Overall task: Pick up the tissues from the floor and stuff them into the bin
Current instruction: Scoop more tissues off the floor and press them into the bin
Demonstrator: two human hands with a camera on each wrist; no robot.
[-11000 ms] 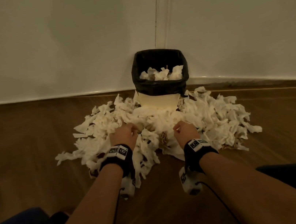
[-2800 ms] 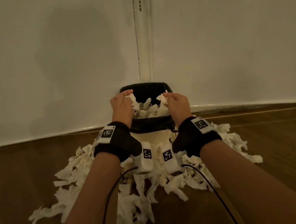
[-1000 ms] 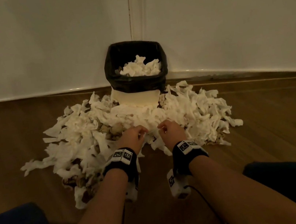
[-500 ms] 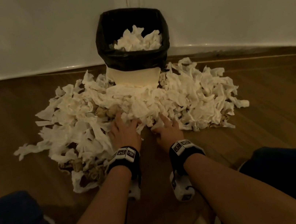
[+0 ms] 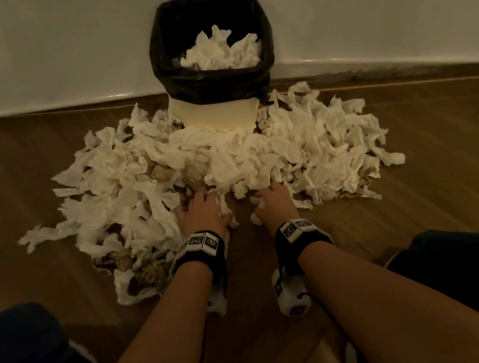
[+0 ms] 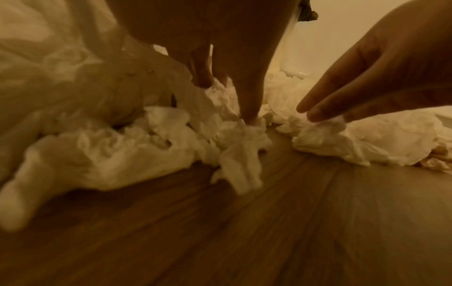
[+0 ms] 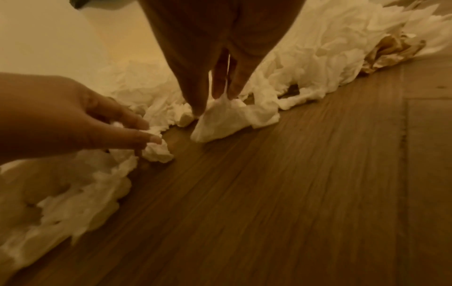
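Back down from bin [image 5: 210, 48] to pile edge. Left hand [image 5: 203, 214] and right hand [image 5: 272, 204] each pinching tissues [image 5: 238, 162] just ahead of fingertips. Bin beyond, part-full; next load starting.

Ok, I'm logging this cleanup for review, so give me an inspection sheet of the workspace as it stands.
Surface: wooden floor, bare near the knees.
Job's things: tissues heaped around the bin; bin part filled, black liner on it.
Clutter: brown crumpled paper among the tissues.
Hands: left hand and right hand at the heap's near edge, fingers pinching tissues.
Cables: one from each wrist camera.
Surroundings: white walls meeting in a corner.
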